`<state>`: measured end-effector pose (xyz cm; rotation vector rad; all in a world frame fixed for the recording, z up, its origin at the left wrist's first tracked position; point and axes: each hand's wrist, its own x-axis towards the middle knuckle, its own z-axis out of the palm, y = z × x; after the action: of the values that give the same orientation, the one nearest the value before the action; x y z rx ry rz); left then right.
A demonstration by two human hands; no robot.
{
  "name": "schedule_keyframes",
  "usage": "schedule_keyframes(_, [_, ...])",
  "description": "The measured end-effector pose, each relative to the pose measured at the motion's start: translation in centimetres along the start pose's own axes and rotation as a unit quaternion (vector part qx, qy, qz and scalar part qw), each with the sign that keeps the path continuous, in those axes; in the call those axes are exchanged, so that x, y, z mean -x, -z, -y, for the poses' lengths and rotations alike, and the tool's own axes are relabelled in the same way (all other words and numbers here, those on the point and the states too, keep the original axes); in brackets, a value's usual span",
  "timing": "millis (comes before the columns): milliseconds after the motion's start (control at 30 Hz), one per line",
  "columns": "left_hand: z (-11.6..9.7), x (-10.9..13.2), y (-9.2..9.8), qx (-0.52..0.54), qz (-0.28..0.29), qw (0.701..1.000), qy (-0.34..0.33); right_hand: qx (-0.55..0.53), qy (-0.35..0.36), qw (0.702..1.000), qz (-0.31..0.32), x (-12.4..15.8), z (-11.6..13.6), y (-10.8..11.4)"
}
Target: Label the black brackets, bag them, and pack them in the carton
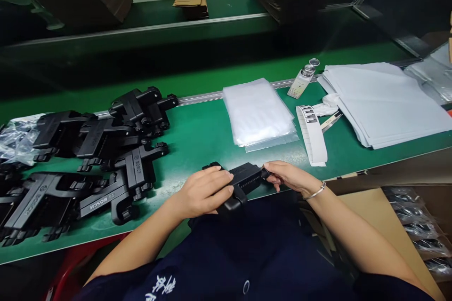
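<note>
At lower centre, the left hand (203,193) clasps a black plastic bracket (243,179) while the right hand (287,176) pinches its right end, beside stacked clear bags (257,113).

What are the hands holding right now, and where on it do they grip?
A black plastic part: the left hand wraps over its left end, the right hand pinches its right end.

Green-matted workbench (197,136). At nine o'clock lies a heap of black plastic brackets (106,160), with crumpled clear wrap (17,136) just beside it. At twelve is a stack of clear bags (259,113). At two are a small bottle (302,82), a label strip (312,134) and stacked white sheets (384,103).
</note>
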<state>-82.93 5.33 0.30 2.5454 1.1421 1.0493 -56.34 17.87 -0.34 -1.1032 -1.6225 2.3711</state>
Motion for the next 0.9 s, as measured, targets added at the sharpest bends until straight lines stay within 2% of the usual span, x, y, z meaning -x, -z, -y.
schedule_keyframes(67, [0.2,0.2,-0.1,-0.007,0.023,1.000,-0.013,-0.038,-0.045,0.998,0.015,-0.5,-0.6,0.3])
schedule_keyframes(133, [0.3,0.4,-0.4,0.010,-0.006,1.000,0.012,-0.041,-0.053,0.998,0.011,-0.6,-0.9,0.3])
schedule_keyframes(167, [0.3,0.4,-0.6,0.021,-0.026,0.998,0.045,-0.028,-0.032,0.999,0.000,-0.5,-0.9,0.1])
schedule_keyframes(233, [0.2,0.3,-0.9,0.034,-0.075,0.984,0.159,0.045,0.058,0.996,-0.056,0.1,-0.4,-0.4])
schedule_keyframes(267, [0.1,0.2,-1.1,0.037,-0.101,0.968,0.229,0.104,0.119,0.983,-0.097,0.5,-0.1,-0.6])
schedule_keyframes(333, [-0.1,0.0,-1.4,0.061,-0.150,0.925,0.344,0.222,0.216,0.936,-0.167,1.2,0.5,-1.1])
schedule_keyframes(367, [-0.1,-0.1,-1.5,0.082,-0.170,0.907,0.378,0.261,0.235,0.918,-0.186,1.5,0.7,-1.3])
schedule_keyframes(433, [-0.2,-0.3,-1.6,0.120,-0.189,0.889,0.399,0.278,0.232,0.911,-0.195,1.7,0.9,-1.4])
schedule_keyframes(533, [-0.3,-0.3,-1.8,0.117,-0.190,0.890,0.397,0.213,0.210,0.934,-0.196,1.4,0.6,-1.0])
schedule_keyframes(633, [-0.3,-0.7,-2.0,0.135,-0.208,0.880,0.405,0.152,0.218,0.948,-0.176,0.7,0.2,-0.7])
schedule_keyframes(767, [-0.4,-1.5,-2.8,0.181,-0.235,0.854,0.427,0.175,0.179,0.953,-0.170,-0.3,-0.1,-0.9])
schedule_keyframes(900, [0.2,-1.8,-4.0,0.209,-0.251,0.819,0.471,0.047,0.170,0.970,-0.164,-1.5,-0.6,-1.4])
